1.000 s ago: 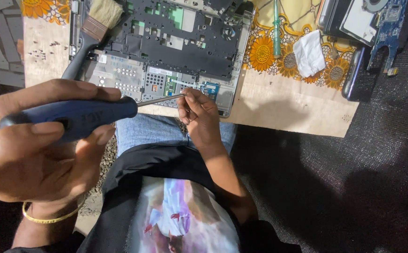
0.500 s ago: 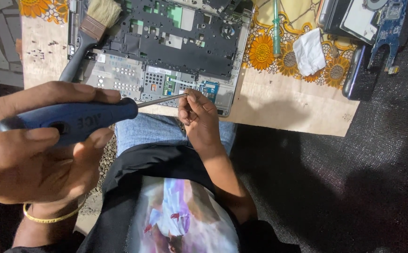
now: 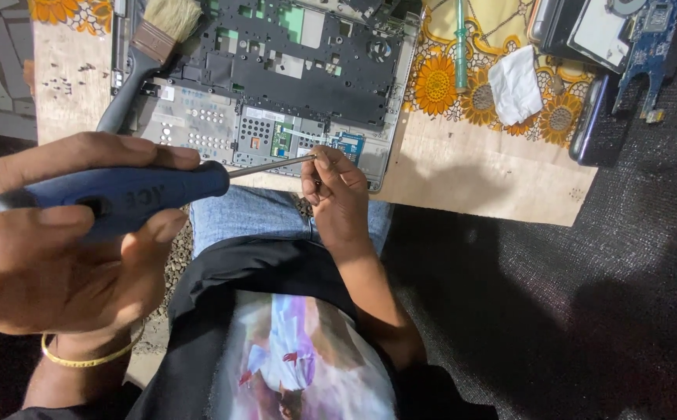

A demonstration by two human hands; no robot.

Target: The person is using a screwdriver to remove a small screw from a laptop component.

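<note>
Head view: left hand (image 3: 66, 241) grips the blue-handled screwdriver (image 3: 120, 194); right hand (image 3: 338, 194) pinches its tip, right of the handle.

A low wooden board (image 3: 463, 175) serves as the work surface, set beside a dark mat (image 3: 587, 295). A flower-patterned cloth (image 3: 439, 82) covers its far part. An opened laptop base (image 3: 276, 85) lies on the board, with a paintbrush (image 3: 148, 54) resting across its left edge. On the cloth lie a green screwdriver (image 3: 460, 43) and a white wipe (image 3: 516, 84). Small screws (image 3: 62, 78) lie scattered at the board's left edge.
</note>
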